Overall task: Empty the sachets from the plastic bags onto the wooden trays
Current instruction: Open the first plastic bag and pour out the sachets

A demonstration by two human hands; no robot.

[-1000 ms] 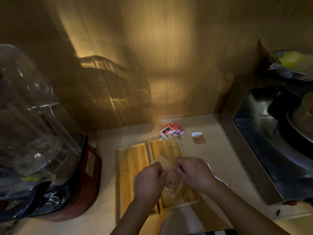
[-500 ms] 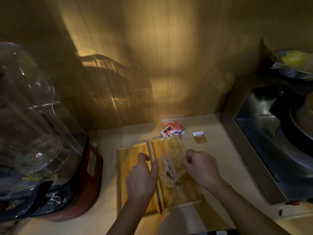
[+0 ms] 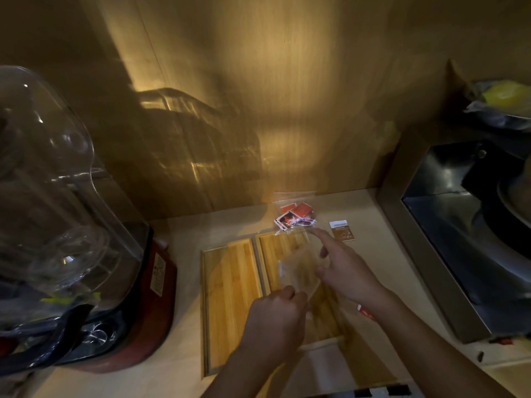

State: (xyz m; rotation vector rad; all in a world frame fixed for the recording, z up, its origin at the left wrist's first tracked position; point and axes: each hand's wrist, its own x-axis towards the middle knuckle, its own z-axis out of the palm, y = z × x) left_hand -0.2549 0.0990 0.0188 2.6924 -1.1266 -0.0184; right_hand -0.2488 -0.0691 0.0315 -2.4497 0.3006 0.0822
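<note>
Fingers of my left hand [image 3: 275, 314] pinch a clear plastic bag [image 3: 300, 272] over the right wooden tray [image 3: 283, 245]; my right hand [image 3: 342, 271] hovers, fingers spread.

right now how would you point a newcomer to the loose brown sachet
Start at the two wooden trays side by side on the counter. Just past the right tray's far right corner lies one small flat sachet, alone on the counter. Unlike the red sachets bagged to its left, it is brown with a white top band.

Bare forearms, no sleeves
</note>
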